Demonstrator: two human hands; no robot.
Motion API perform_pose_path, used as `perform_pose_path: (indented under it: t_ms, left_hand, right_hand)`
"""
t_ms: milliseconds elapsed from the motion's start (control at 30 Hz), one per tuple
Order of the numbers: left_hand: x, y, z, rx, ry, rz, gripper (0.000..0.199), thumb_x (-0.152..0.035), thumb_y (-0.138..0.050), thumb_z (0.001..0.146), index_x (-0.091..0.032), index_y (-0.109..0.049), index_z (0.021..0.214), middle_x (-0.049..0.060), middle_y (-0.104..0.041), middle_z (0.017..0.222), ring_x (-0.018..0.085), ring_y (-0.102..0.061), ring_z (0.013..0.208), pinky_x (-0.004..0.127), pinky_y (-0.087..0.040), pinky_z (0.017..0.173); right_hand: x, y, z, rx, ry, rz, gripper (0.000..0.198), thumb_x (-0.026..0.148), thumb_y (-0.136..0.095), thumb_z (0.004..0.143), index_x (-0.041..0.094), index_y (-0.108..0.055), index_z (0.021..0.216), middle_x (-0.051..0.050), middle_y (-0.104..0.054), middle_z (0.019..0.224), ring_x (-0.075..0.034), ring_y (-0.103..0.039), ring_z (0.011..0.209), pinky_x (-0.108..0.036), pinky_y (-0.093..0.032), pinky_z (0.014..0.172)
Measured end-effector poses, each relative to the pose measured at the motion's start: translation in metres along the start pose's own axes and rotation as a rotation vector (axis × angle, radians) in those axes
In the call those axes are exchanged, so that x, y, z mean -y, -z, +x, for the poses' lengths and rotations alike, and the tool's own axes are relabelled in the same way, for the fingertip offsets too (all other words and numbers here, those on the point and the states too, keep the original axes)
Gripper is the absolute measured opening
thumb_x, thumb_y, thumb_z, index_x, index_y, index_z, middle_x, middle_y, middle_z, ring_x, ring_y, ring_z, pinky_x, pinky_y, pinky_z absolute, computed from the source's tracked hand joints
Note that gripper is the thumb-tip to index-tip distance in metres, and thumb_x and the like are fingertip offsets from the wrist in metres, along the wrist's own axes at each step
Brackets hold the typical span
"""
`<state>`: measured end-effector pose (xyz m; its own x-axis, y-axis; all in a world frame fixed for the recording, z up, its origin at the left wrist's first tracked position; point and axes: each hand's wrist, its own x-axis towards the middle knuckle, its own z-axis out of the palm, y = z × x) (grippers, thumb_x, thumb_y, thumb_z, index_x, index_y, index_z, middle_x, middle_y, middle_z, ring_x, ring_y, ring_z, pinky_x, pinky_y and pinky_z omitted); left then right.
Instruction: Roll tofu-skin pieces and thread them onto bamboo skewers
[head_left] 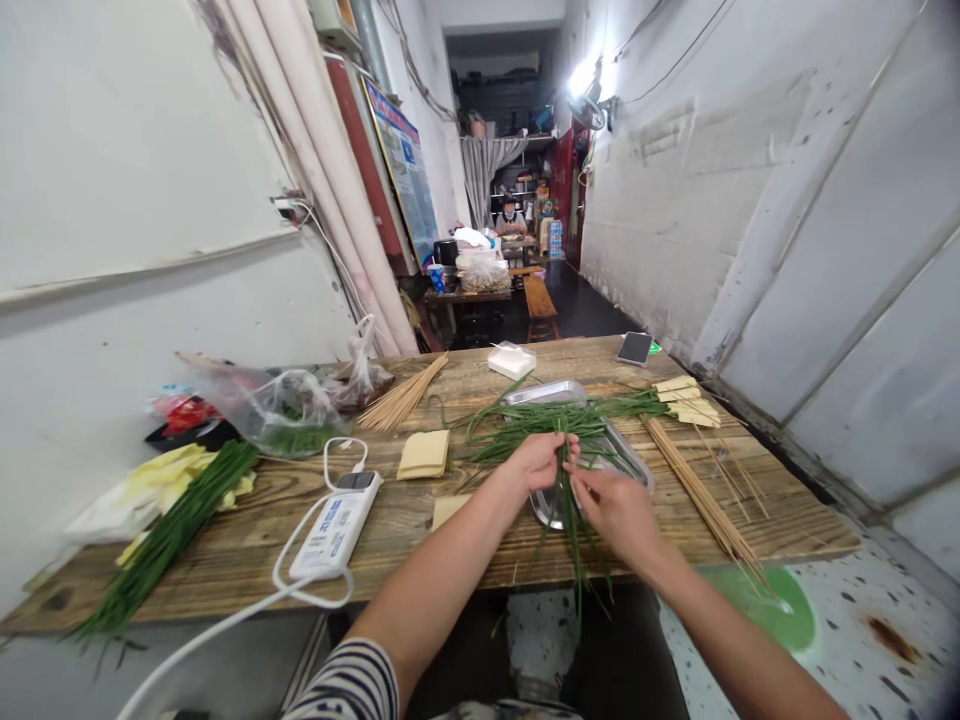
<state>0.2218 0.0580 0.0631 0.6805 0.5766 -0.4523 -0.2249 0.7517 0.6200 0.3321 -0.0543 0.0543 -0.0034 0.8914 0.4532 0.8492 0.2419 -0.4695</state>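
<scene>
The wooden table (232, 570) ran widest across the view; on its left end lay a long green bundle (176, 520), partly over yellow wrapping and past the near edge; beside it sat a clear plastic bag (247, 400) with green pieces inside, and a dark container (169, 437) with something red in it. In the middle stood a shallow metal tray (634, 460), a heap of green stalks (517, 435) lying in it and spilling over its left side.

Above the tray's near half were both hands; the left hand (546, 457) was closed, thumb and fingers wrapped round the held stalks (574, 530), whose ends hung down over the near table edge; the right hand (609, 500) had its thumb and fingertips pinched on the same bunch just beside the left; how many strands that pinch caught was too small to tell.

Loose skewers (701, 495) lay right of the tray, and a fanned bunch of sticks (405, 395) lay beyond it to the left; a white power strip (337, 525) rested left of the arms; pale yellow pieces (684, 398) were grouped at the far right, and a stack of yellow sheets (424, 455) sat left of the heap; near the far edge were a white box (512, 361), its contents unclear, and a phone (635, 348).
</scene>
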Motion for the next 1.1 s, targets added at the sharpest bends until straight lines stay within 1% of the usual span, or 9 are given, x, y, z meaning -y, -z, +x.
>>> perform_pose_path:
  t_ms: [133,267,400,500,633,733,833,933,1100]
  left_hand:
    - [0.000,-0.001,-0.003,-0.022,-0.004,-0.017,0.029,-0.016,-0.025,0.096,-0.013,-0.047,0.077,0.004,-0.050,0.069,0.011,-0.052,0.058,0.020,-0.041,0.053]
    - [0.000,-0.002,-0.005,0.010,-0.042,-0.018,0.023,-0.017,-0.031,0.096,-0.014,-0.048,0.080,-0.002,-0.041,0.061,0.006,-0.038,0.045,0.015,-0.030,0.045]
    - [0.002,-0.002,-0.009,0.050,-0.076,0.035,0.017,-0.019,-0.041,0.094,-0.014,-0.049,0.079,-0.007,-0.031,0.057,0.004,-0.024,0.041,0.014,-0.020,0.042]
    - [0.005,-0.003,-0.013,0.110,-0.044,0.100,0.016,-0.021,-0.047,0.092,-0.013,-0.050,0.078,-0.006,-0.032,0.058,0.003,-0.024,0.042,0.014,-0.018,0.043]
    - [0.006,-0.007,-0.017,0.233,0.045,0.256,0.016,-0.025,-0.053,0.089,-0.013,-0.050,0.078,-0.006,-0.033,0.059,0.003,-0.025,0.044,0.014,-0.020,0.045]
    - [0.002,-0.010,-0.018,0.249,0.085,0.327,0.017,-0.025,-0.055,0.089,-0.012,-0.052,0.079,-0.006,-0.034,0.059,0.004,-0.027,0.046,0.015,-0.021,0.047]
    - [-0.005,-0.011,-0.018,0.247,0.129,0.386,0.018,-0.024,-0.056,0.088,-0.010,-0.054,0.078,-0.005,-0.034,0.060,0.004,-0.028,0.048,0.015,-0.020,0.047]
    - [-0.014,-0.009,-0.017,0.286,0.148,0.430,0.016,-0.022,-0.059,0.086,-0.008,-0.058,0.079,-0.004,-0.036,0.062,0.003,-0.027,0.049,0.015,-0.021,0.047]
    - [-0.023,-0.005,-0.018,0.380,0.146,0.369,0.015,-0.020,-0.060,0.085,-0.005,-0.061,0.083,0.000,-0.044,0.068,0.004,-0.035,0.052,0.016,-0.028,0.048]
  right_hand:
    - [0.018,-0.011,-0.021,-0.003,0.030,-0.099,0.034,0.026,-0.039,0.091,0.021,-0.069,0.075,-0.009,-0.069,0.069,-0.020,-0.062,0.061,-0.030,-0.039,0.057]
    - [0.024,-0.012,-0.028,0.025,-0.001,-0.044,0.031,0.026,-0.042,0.089,0.023,-0.069,0.073,-0.009,-0.068,0.068,-0.022,-0.061,0.060,-0.032,-0.041,0.058]
    - [0.010,-0.001,-0.020,-0.024,-0.037,0.115,0.026,0.037,-0.050,0.087,0.023,-0.072,0.090,-0.009,-0.068,0.081,-0.023,-0.062,0.070,-0.034,-0.046,0.065]
    - [-0.014,0.007,0.001,-0.131,-0.187,0.320,0.031,0.046,-0.055,0.084,0.021,-0.071,0.093,-0.008,-0.067,0.083,-0.020,-0.060,0.069,-0.032,-0.047,0.063]
    - [-0.040,0.005,0.036,0.142,-0.473,0.861,0.040,0.058,-0.065,0.071,0.017,-0.064,0.071,0.003,-0.053,0.054,-0.005,-0.034,0.037,-0.021,-0.027,0.036]
    - [-0.047,-0.001,0.055,0.256,-0.555,1.124,0.043,0.055,-0.075,0.059,0.016,-0.061,0.070,0.007,-0.048,0.047,-0.002,-0.027,0.034,-0.017,-0.016,0.034]
    - [-0.047,-0.001,0.066,0.323,-0.553,1.167,0.042,0.050,-0.079,0.057,0.014,-0.063,0.074,0.008,-0.047,0.042,-0.002,-0.031,0.035,-0.016,-0.014,0.035]
    - [-0.047,0.004,0.072,0.427,-0.534,1.151,0.039,0.046,-0.080,0.058,0.014,-0.059,0.062,0.008,-0.045,0.038,-0.002,-0.030,0.033,-0.016,-0.013,0.034]
    - [-0.049,0.012,0.074,0.363,-0.541,1.136,0.045,0.045,-0.081,0.057,0.016,-0.047,0.049,0.008,-0.042,0.036,-0.003,-0.036,0.035,-0.017,-0.020,0.035]
